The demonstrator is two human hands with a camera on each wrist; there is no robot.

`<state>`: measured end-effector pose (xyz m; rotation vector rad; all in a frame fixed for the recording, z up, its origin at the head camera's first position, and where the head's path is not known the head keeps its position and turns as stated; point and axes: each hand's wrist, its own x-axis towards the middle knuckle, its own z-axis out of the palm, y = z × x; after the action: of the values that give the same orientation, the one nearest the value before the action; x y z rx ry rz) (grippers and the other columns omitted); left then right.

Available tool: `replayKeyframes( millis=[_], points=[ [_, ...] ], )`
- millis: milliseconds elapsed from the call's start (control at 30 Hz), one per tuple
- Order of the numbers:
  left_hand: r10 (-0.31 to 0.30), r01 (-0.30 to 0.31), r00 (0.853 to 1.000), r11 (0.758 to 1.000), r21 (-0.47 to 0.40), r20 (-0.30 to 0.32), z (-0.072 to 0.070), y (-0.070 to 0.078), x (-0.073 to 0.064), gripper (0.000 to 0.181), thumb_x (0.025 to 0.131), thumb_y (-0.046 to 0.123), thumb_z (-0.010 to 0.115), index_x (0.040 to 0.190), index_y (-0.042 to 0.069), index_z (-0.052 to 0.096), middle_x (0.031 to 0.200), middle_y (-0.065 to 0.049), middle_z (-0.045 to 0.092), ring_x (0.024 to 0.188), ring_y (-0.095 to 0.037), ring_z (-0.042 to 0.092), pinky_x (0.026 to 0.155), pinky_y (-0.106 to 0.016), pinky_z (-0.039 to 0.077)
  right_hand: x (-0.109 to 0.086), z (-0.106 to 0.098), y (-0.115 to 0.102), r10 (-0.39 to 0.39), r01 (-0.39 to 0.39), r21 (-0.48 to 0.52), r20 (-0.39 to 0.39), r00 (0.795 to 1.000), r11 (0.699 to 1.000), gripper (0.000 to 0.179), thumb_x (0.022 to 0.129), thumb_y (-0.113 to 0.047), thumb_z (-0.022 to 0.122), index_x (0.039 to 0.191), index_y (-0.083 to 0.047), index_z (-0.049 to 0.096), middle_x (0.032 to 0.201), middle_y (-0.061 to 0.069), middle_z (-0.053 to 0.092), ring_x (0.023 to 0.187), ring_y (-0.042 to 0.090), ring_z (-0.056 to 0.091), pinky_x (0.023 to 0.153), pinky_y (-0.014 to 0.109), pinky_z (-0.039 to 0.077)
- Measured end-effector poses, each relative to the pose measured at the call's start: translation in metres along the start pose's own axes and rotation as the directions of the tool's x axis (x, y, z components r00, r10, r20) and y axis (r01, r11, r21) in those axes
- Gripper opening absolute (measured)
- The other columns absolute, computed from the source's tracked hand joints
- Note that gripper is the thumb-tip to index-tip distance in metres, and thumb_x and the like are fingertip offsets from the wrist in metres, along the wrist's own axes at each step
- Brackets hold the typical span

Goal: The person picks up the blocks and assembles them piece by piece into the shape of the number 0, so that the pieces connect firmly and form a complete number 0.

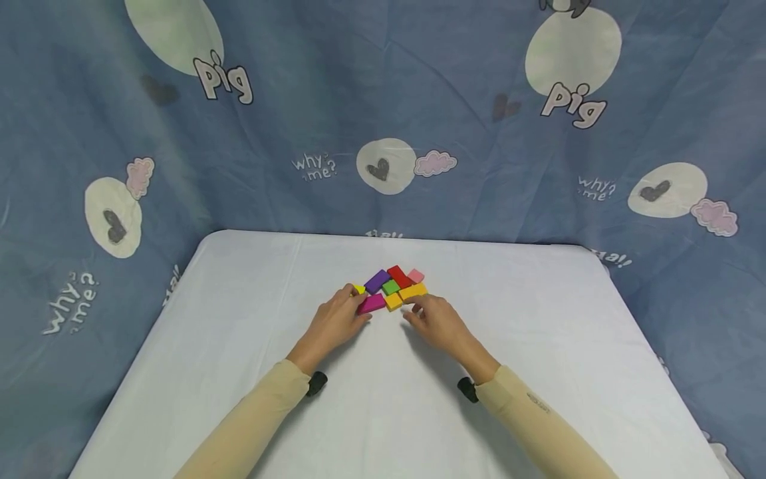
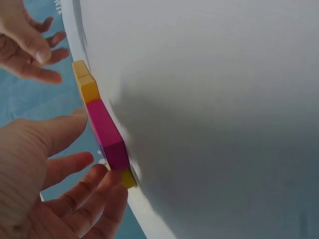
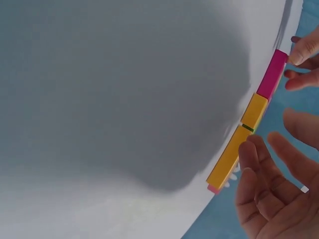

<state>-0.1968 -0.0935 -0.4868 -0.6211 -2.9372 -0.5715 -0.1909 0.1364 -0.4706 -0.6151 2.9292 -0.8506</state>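
A close cluster of coloured blocks lies on the white table. My left hand (image 1: 335,320) is at its left side, fingertips against the yellow block (image 2: 128,178) and the end of the magenta block (image 1: 372,304), thumb apart from the index finger. At the right side, my right hand (image 1: 439,322) has its fingertips at the long orange block (image 1: 413,291), fingers loosely bent. Between the hands sits a small orange block (image 1: 393,302). Behind it are a green block (image 1: 391,287), a purple block (image 1: 377,281), a red block (image 1: 399,277) and a pink block (image 1: 415,275).
The white table (image 1: 383,412) extends around the blocks on every side, its far edge a short way behind them. A blue printed cloth (image 1: 335,86) hangs beyond that edge. Dark wrist cameras show at both sleeves.
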Motion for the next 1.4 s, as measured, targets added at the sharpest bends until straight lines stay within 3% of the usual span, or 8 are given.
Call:
replayKeyframes(
  millis=[200,500,667,967,1200,1400],
  points=[
    [-0.003,0.003,1.0,1.0,-0.002,-0.027,0.004,0.0,0.003,0.041,0.086,0.024,0.078,0.118,0.002,0.069,0.106,-0.011,0.057,0.089,-0.023,0.056,0.068,-0.04,0.052,0.01,0.003,-0.004,-0.025,0.025,-0.007,0.012,1.0,1.0,0.032,0.092,-0.019,0.07,0.12,-0.003,0.068,0.112,0.011,0.068,0.094,0.023,0.064,0.084,0.039,0.052],
    [0.041,-0.042,0.992,0.999,-0.001,-0.122,0.008,-0.002,0.003,0.028,0.083,0.014,0.079,0.108,0.004,0.072,0.098,-0.009,0.059,0.085,-0.025,0.058,0.064,-0.043,0.052,0.02,0.009,-0.009,-0.088,0.095,-0.15,0.051,0.995,0.984,0.037,0.093,-0.023,0.069,0.125,-0.005,0.066,0.118,0.011,0.062,0.105,0.026,0.061,0.093,0.04,0.049],
    [0.011,-0.012,0.996,1.0,-0.008,-0.093,0.006,-0.002,0.003,0.029,0.083,0.015,0.079,0.109,0.005,0.072,0.097,-0.007,0.061,0.085,-0.024,0.059,0.066,-0.043,0.052,0.023,0.011,-0.01,-0.107,0.115,-0.164,0.057,0.993,0.98,0.035,0.093,-0.021,0.069,0.124,-0.005,0.067,0.119,0.012,0.063,0.107,0.025,0.061,0.093,0.039,0.05],
    [-0.101,0.1,0.995,0.992,-0.081,-0.013,0.006,-0.004,0.004,0.037,0.082,0.016,0.08,0.114,-0.001,0.071,0.099,-0.011,0.062,0.085,-0.023,0.059,0.074,-0.039,0.052,0.026,0.014,-0.008,-0.096,0.104,-0.167,0.057,0.994,0.98,0.029,0.093,-0.016,0.069,0.121,-0.007,0.069,0.117,0.01,0.062,0.105,0.024,0.061,0.091,0.038,0.05],
    [-0.095,0.096,0.995,0.989,-0.109,0.008,0.003,-0.006,0.002,0.032,0.08,0.014,0.081,0.108,0.0,0.073,0.087,-0.007,0.063,0.072,-0.018,0.053,0.065,-0.031,0.047,0.028,0.016,-0.007,-0.102,0.109,-0.18,0.049,0.994,0.978,0.027,0.09,-0.014,0.072,0.117,-0.008,0.071,0.112,0.01,0.062,0.099,0.022,0.062,0.087,0.036,0.052],
    [-0.087,0.083,0.996,0.989,-0.126,-0.033,0.003,-0.01,-0.008,0.034,0.08,0.014,0.081,0.109,0.0,0.073,0.093,-0.008,0.066,0.076,-0.019,0.058,0.072,-0.035,0.051,0.029,0.018,-0.004,-0.11,0.117,-0.188,0.046,0.993,0.975,0.027,0.09,-0.014,0.072,0.116,-0.008,0.072,0.111,0.008,0.062,0.098,0.021,0.061,0.087,0.034,0.051]
  ],
)
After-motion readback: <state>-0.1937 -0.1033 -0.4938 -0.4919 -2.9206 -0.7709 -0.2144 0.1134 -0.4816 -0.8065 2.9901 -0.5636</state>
